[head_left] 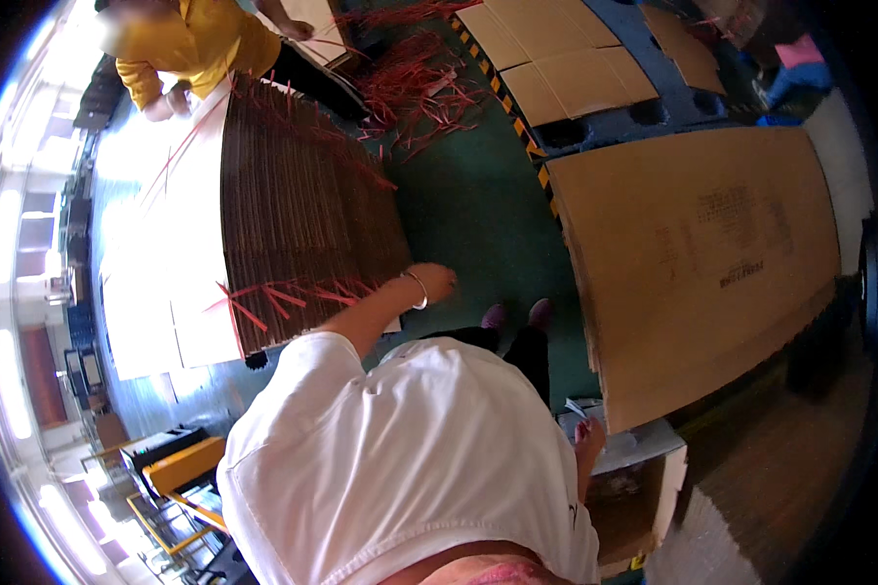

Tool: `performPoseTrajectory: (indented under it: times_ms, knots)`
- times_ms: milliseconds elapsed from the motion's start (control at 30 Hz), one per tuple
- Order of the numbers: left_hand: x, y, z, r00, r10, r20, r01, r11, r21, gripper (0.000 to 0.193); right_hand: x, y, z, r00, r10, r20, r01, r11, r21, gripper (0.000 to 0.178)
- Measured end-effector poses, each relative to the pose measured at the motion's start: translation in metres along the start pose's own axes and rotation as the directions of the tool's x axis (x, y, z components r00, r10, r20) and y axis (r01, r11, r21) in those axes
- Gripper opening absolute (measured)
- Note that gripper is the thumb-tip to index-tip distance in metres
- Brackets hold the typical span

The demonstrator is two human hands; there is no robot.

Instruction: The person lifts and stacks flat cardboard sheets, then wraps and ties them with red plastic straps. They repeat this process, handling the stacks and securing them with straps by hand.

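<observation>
My left hand (435, 282), with a pale bracelet at the wrist, hangs beside the near end of a tall stack of brown cardboard sheets (312, 205). Its fingers are curled in, and nothing shows in them. Torn red straps (283, 300) lie across that stack's lower edge. My right hand (587, 439) is low by my right side, near the corner of a pile of large flat cardboard sheets (702, 263). Its fingers are closed around something small and pale that I cannot make out. Beneath that hand stands an open-fronted box or stand (644, 448) with a grey top.
A co-worker in a yellow shirt (200, 44) leans over the stack's far end. A heap of red straps (419, 88) litters the green floor (468, 205). Yellow-black striped tape (502, 97) edges the right side, where more cardboard (566, 58) lies. Yellow-framed equipment (180, 473) stands lower left.
</observation>
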State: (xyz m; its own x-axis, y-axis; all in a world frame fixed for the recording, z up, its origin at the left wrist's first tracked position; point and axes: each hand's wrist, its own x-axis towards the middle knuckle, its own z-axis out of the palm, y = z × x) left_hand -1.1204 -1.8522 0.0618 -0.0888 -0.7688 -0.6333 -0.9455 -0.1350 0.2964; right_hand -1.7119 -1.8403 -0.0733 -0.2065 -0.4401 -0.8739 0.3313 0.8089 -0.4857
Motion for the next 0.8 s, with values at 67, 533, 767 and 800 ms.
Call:
performPoseTrajectory:
  times_ms: [67, 533, 767, 800]
  knots:
    - [-0.001, 0.013, -0.050, 0.988, -0.154, 0.019, 0.155, 0.984, -0.091, 0.031, 0.017, -0.025, 0.043, 0.998, -0.059, 0.031, 0.062, 0.993, -0.097, 0.018]
    - [0.171, -0.145, -0.114, 0.972, -0.226, -0.060, 0.157, 0.821, -0.549, 0.028, 0.076, -0.232, 0.465, 0.726, -0.492, 0.480, 0.649, 0.262, -0.714, 0.045]
    - [0.443, -0.343, -0.171, 0.905, -0.424, -0.021, 0.371, 0.815, -0.446, 0.028, 0.143, -0.250, 0.639, 0.730, -0.661, 0.173, 0.525, 0.381, -0.761, 0.055]
    - [0.488, -0.374, -0.161, 0.875, -0.473, -0.103, 0.391, 0.816, -0.425, 0.026, 0.154, -0.246, 0.651, 0.713, -0.688, 0.136, 0.482, 0.338, -0.808, 0.056]
